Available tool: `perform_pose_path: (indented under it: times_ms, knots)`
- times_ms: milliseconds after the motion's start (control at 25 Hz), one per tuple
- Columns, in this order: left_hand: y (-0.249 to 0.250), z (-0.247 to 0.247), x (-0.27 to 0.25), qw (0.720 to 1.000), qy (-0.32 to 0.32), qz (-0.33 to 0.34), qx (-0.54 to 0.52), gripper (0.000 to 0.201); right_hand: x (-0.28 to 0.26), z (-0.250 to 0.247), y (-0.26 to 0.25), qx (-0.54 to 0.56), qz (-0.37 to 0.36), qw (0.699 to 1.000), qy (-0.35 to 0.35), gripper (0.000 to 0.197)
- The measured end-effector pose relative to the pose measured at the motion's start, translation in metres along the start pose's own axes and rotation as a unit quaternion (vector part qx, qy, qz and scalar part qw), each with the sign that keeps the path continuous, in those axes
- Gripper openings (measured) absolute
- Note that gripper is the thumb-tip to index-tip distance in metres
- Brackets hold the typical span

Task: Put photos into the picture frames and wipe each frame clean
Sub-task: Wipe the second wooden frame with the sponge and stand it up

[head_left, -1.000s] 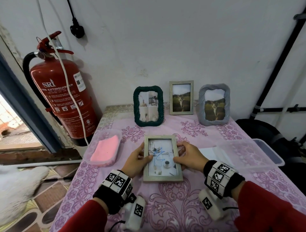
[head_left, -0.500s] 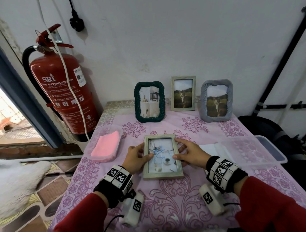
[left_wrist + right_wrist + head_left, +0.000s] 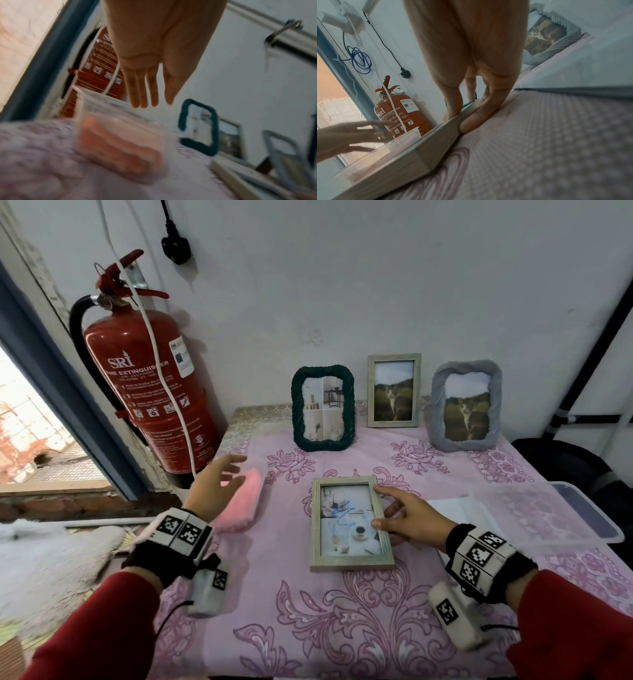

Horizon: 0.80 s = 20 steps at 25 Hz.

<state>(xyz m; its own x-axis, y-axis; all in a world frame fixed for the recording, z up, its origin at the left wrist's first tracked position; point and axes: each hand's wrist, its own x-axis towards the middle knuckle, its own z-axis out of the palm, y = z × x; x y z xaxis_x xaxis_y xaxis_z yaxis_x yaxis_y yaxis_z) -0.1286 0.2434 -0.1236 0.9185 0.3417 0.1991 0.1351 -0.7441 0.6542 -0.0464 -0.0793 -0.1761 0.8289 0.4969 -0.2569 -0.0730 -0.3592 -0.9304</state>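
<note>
Now the wooden frame (image 3: pixel 351 523) lies flat on the worktop (image 3: pixel 342 628), photo in, blue scribble on the glass. Right hand (image 3: pixel 407 517) pinches its right edge — thumb on top, fingers (image 3: pixel 479 115) along the side, grip closed on that edge. Left hand (image 3: pixel 214 487) hovers over the pink cloth (image 3: pixel 239 505) in its clear tub at the left — fingers spread and straight, grip holding nothing. Green frame (image 3: pixel 323 409), second wooden frame (image 3: pixel 394 390) and grey frame (image 3: pixel 466 407) stand by the wall.
</note>
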Motion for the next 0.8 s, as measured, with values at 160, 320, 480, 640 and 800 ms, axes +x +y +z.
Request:
perform_pose_path:
  times_ms: [160,320,480,640,800]
  knots:
    - [-0.027,-0.005,0.008,0.963,-0.211,-0.062,0.159,0.058,0.002,-0.001,0.004,-0.004,0.000,1.000,0.000,0.071]
    - [-0.031,0.006,0.012,0.944,-0.198,-0.015,0.262,0.060,0.004,-0.001,0.006,-0.006,-0.002,1.000,0.001,0.071]
    - [-0.030,0.006,0.014,0.941,-0.192,-0.030,0.276,0.056,0.005,-0.001,0.007,-0.006,-0.007,1.000,-0.001,0.071]
    - [-0.028,0.007,0.015,0.943,-0.174,-0.027,0.283,0.045,0.005,-0.002,0.007,-0.015,-0.012,1.000,-0.005,0.071]
    - [-0.030,0.003,0.014,0.971,-0.116,-0.027,0.209,0.037,0.004,-0.001,0.008,-0.006,-0.014,1.000,-0.009,0.071]
